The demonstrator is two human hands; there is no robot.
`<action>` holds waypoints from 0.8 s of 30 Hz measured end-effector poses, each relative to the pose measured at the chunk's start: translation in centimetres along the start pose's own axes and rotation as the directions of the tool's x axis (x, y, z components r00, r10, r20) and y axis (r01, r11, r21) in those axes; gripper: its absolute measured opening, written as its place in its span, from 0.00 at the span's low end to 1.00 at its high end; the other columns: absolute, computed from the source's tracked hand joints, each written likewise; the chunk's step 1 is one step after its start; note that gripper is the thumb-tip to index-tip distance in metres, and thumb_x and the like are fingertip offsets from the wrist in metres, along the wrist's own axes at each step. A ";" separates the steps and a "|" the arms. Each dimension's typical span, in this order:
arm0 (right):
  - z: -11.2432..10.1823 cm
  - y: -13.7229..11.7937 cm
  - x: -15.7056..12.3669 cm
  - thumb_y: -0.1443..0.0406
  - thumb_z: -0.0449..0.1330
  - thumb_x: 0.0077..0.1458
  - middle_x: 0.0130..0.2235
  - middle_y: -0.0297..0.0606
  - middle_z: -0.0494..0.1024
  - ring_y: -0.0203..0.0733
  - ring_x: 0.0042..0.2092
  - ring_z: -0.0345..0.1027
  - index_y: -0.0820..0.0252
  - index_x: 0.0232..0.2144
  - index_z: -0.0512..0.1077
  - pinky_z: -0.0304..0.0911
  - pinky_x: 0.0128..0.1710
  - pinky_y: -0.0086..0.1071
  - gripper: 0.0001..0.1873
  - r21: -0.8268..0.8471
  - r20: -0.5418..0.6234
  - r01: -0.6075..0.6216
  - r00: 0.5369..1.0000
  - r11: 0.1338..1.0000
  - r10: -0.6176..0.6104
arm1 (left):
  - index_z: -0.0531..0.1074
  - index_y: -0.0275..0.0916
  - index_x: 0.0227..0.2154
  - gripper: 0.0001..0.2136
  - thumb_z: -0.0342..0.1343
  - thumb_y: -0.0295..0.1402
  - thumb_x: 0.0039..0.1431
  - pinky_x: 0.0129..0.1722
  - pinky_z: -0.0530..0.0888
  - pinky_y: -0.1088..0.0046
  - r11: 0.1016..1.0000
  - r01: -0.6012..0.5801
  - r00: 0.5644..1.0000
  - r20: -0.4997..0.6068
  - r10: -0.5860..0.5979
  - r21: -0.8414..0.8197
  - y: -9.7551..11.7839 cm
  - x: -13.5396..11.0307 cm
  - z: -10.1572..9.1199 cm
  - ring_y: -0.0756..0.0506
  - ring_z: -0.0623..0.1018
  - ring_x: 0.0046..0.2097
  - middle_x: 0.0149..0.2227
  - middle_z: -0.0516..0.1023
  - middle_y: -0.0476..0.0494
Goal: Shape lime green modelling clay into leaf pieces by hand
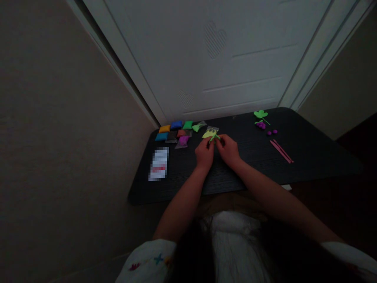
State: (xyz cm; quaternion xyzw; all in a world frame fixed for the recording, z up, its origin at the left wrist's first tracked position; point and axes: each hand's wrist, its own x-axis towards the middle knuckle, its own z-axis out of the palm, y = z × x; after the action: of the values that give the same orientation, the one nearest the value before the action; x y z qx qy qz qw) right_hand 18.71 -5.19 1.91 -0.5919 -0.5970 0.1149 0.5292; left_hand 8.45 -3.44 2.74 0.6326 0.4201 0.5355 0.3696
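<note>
Both my hands meet over the middle of a small dark table (309,157). My left hand (204,153) and my right hand (228,150) have their fingers curled together around a small green piece of clay (215,137). Just beyond the fingertips lies a clear bag with yellow clay (209,133). The scene is dim, so the exact grip is hard to make out.
Several coloured clay packs (175,131) lie in rows at the table's back left, with a white leaflet (159,163) in front of them. A green clay leaf with purple balls (260,119) sits at the back right, near pink modelling tools (281,151). A white door (212,59) stands behind.
</note>
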 end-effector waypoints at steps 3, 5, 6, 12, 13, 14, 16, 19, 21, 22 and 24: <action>0.4 -0.6 0.4 0.60 0.47 0.51 0.32 0.39 0.70 0.40 0.34 0.62 0.59 0.34 0.67 0.56 0.37 0.34 0.12 -0.012 -0.039 0.036 0.999 0.999 -0.037 | 0.70 0.42 0.33 0.08 0.52 0.35 0.48 0.42 0.62 0.73 1.000 -0.007 0.998 -0.057 0.006 -0.011 0.3 0.3 0.1 0.48 0.69 0.39 0.35 0.71 0.48; 0.2 -1.1 1.3 0.61 0.47 0.51 0.34 0.39 0.70 0.41 0.36 0.62 0.58 0.35 0.66 0.56 0.39 0.35 0.12 -0.005 -0.028 0.081 0.996 0.997 -0.081 | 0.69 0.42 0.34 0.09 0.51 0.36 0.48 0.42 0.63 0.74 0.999 -0.008 0.996 -0.085 0.005 -0.041 0.8 1.0 0.2 0.49 0.69 0.39 0.36 0.71 0.48; 0.0 -1.4 1.9 0.61 0.47 0.51 0.35 0.39 0.70 0.41 0.37 0.62 0.57 0.35 0.66 0.56 0.40 0.35 0.12 0.002 -0.024 0.105 0.994 0.994 -0.105 | 0.68 0.42 0.34 0.10 0.51 0.36 0.48 0.41 0.63 0.75 0.998 -0.002 0.996 -0.094 -0.004 -0.066 1.2 1.5 0.2 0.49 0.69 0.38 0.36 0.71 0.48; -0.8 -2.5 5.6 0.60 0.48 0.51 0.37 0.40 0.70 0.41 0.39 0.62 0.57 0.38 0.65 0.56 0.41 0.35 0.13 0.024 -0.115 0.135 0.985 0.991 -0.131 | 0.68 0.40 0.31 0.10 0.51 0.40 0.48 0.33 0.64 0.76 0.987 0.089 0.989 -0.102 -0.104 -0.135 3.1 4.6 0.9 0.49 0.69 0.32 0.27 0.70 0.48; -0.6 -2.3 5.7 0.60 0.48 0.51 0.37 0.40 0.70 0.41 0.38 0.63 0.57 0.38 0.65 0.57 0.40 0.34 0.13 0.024 -0.116 0.121 0.986 0.992 -0.118 | 0.68 0.40 0.31 0.10 0.51 0.40 0.48 0.33 0.64 0.75 0.987 0.100 0.988 -0.108 -0.114 -0.130 3.0 4.7 1.0 0.49 0.68 0.32 0.27 0.70 0.48; -0.5 -1.9 5.7 0.60 0.48 0.51 0.36 0.39 0.70 0.41 0.37 0.63 0.57 0.37 0.65 0.58 0.39 0.34 0.13 0.024 -0.106 0.107 0.989 0.994 -0.104 | 0.68 0.40 0.31 0.10 0.51 0.40 0.47 0.34 0.64 0.75 0.987 0.105 0.986 -0.115 -0.119 -0.119 2.7 4.8 1.1 0.49 0.68 0.32 0.27 0.70 0.48; -0.1 -1.0 5.2 0.61 0.47 0.52 0.33 0.38 0.71 0.40 0.35 0.64 0.57 0.35 0.66 0.58 0.37 0.34 0.11 0.019 -0.053 0.086 0.995 0.996 -0.085 | 0.69 0.41 0.30 0.09 0.51 0.39 0.47 0.35 0.63 0.74 0.993 0.100 0.991 -0.088 -0.106 -0.070 1.8 4.6 1.1 0.48 0.69 0.33 0.29 0.71 0.48; 0.2 0.2 4.5 0.62 0.47 0.52 0.32 0.38 0.71 0.41 0.36 0.64 0.56 0.34 0.66 0.59 0.37 0.35 0.10 -0.029 0.019 0.081 0.997 0.996 -0.081 | 0.69 0.42 0.32 0.09 0.50 0.37 0.49 0.37 0.64 0.73 0.997 0.083 0.995 -0.050 -0.083 -0.002 0.3 4.0 0.8 0.48 0.70 0.34 0.32 0.72 0.48; 0.1 0.6 4.2 0.64 0.48 0.51 0.33 0.39 0.72 0.42 0.37 0.64 0.56 0.35 0.67 0.59 0.38 0.37 0.10 -0.069 0.058 0.110 0.993 0.992 -0.106 | 0.68 0.43 0.35 0.09 0.49 0.36 0.49 0.37 0.65 0.73 0.994 0.096 0.995 -0.031 -0.095 0.053 -0.2 3.7 0.5 0.48 0.71 0.35 0.34 0.72 0.48; 0.0 0.7 4.1 0.64 0.49 0.51 0.34 0.39 0.72 0.42 0.38 0.64 0.55 0.36 0.67 0.59 0.39 0.38 0.10 -0.082 0.079 0.129 0.989 0.988 -0.123 | 0.68 0.44 0.36 0.10 0.49 0.36 0.49 0.37 0.65 0.73 0.991 0.108 0.994 -0.022 -0.106 0.083 -0.4 3.6 0.3 0.48 0.71 0.36 0.35 0.72 0.48; -0.2 0.7 4.1 0.66 0.50 0.50 0.34 0.39 0.72 0.42 0.38 0.64 0.54 0.37 0.67 0.59 0.39 0.39 0.11 -0.094 0.109 0.155 0.983 0.983 -0.145 | 0.67 0.45 0.37 0.10 0.49 0.35 0.50 0.37 0.66 0.73 0.979 0.138 0.990 0.017 -0.142 0.148 -0.6 3.5 -0.1 0.48 0.71 0.36 0.36 0.72 0.49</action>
State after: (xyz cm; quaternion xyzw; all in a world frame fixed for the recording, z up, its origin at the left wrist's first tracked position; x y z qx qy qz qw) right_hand 20.35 -1.69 3.45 -0.5649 -0.6712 0.0741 0.4743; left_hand 8.49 0.01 3.50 0.6343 0.4967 0.4668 0.3648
